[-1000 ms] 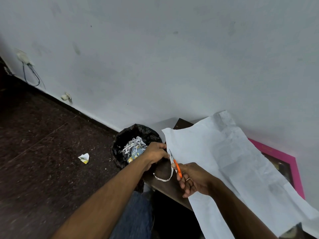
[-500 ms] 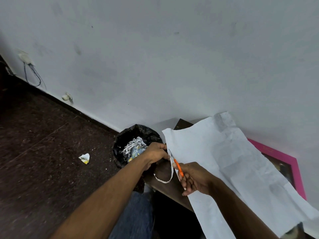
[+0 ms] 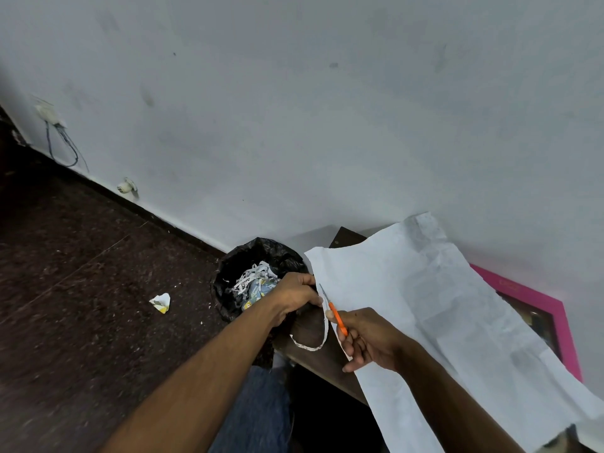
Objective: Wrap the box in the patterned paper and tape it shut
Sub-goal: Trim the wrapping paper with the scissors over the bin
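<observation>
Dark wooden table (image 3: 313, 358) at lower centre-right, its near-left corner poking out past the paper; pale grey wall (image 3: 327, 109) behind, dark speckled floor (image 3: 81, 289) to the left w/ a crumpled paper scrap (image 3: 160, 302) on it. Wall socket (image 3: 45, 112) w/ hanging wires at far left. Black-lined bin (image 3: 258, 276) beside the table's left edge, filled w/ paper shreds. Paper sheet (image 3: 441, 322) lies white side up across the table, draping off the near edge; pattern side not visible. Pink box (image 3: 555, 322) at far right, partly under the sheet, against the wall. Right hand (image 3: 369, 341) grips orange-handled scissors (image 3: 333, 312), fingers curled through/around the handles, blades pointing far-left along the sheet's left edge; blade opening too small to tell. Left hand (image 3: 297, 297) closed in a pinch on the sheet's left edge just beside the blade tips, knuckles up, over the bin's rim. Thin cut strip (image 3: 313, 344) curls down in a loop betw. the two hands, hanging over the table corner. Both forearms reach in from the near side, left arm long and diagonal, right arm crossing over the sheet. Blue denim leg (image 3: 255, 413) below, betw. the arms.
</observation>
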Available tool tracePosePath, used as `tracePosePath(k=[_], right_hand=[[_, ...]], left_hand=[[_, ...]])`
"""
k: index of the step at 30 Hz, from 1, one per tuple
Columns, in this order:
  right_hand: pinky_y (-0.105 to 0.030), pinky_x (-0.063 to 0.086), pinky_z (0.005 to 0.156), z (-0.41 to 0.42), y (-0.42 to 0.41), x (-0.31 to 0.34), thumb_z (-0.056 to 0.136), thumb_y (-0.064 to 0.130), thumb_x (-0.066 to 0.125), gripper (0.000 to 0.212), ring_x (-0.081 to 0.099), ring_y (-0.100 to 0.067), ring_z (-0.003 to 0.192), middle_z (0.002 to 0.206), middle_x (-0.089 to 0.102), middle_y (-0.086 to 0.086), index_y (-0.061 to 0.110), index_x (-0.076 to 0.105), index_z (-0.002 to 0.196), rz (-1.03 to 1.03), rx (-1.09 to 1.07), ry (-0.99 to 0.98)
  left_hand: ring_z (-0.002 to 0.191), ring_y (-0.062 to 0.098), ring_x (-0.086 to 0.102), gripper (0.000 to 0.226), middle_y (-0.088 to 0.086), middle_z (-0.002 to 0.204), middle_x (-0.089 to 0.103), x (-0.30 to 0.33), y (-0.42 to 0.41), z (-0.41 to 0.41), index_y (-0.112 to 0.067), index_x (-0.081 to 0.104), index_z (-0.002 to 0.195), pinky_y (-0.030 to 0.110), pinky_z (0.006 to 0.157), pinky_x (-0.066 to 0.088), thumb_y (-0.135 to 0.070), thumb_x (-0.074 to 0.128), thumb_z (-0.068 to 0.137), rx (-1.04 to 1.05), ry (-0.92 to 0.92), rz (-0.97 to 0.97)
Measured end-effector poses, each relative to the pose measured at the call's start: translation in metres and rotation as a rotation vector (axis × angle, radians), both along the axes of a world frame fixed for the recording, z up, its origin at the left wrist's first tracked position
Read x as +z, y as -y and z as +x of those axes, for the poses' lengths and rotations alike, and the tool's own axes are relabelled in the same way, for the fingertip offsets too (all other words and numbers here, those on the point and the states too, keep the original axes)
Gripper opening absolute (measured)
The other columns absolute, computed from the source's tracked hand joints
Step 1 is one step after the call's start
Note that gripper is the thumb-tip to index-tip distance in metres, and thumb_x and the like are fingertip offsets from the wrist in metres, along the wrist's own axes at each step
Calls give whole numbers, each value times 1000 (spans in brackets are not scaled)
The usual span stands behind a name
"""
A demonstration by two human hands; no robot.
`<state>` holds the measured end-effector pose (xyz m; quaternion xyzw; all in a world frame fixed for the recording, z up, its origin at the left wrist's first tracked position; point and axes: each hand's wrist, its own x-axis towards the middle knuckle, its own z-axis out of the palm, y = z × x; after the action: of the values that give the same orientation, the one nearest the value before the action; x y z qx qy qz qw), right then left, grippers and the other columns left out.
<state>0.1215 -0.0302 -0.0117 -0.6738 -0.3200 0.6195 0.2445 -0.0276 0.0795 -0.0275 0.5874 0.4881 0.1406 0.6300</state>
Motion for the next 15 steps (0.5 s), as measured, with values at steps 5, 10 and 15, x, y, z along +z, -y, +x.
tracePosePath(k=[5, 10, 15], right_hand=[[-46, 61, 67, 0, -1, 1, 88, 52, 64, 52, 55, -26, 54, 60, 59, -15, 4, 61, 70, -16, 8, 8], [-45, 61, 67, -2, -3, 4, 90, 53, 61, 53, 55, -25, 53, 58, 59, -13, 3, 60, 73, -34, 14, 27], [-47, 61, 69, -1, -4, 3, 90, 53, 62, 53, 55, -26, 54, 60, 60, -14, 3, 61, 73, -36, 17, 19]], left_hand=[[60, -1, 61, 32, -13, 63, 67, 1, 0, -1, -13, 73, 101, 9, 52, 44, 10, 66, 80, -21, -11, 18], [55, 1, 58, 28, -15, 57, 65, 1, -1, -2, -17, 72, 94, 16, 48, 42, 7, 68, 80, -44, -31, 30], [56, 1, 58, 28, -16, 56, 65, 0, -2, -2, -18, 71, 94, 17, 49, 42, 6, 69, 80, -51, -39, 25]])
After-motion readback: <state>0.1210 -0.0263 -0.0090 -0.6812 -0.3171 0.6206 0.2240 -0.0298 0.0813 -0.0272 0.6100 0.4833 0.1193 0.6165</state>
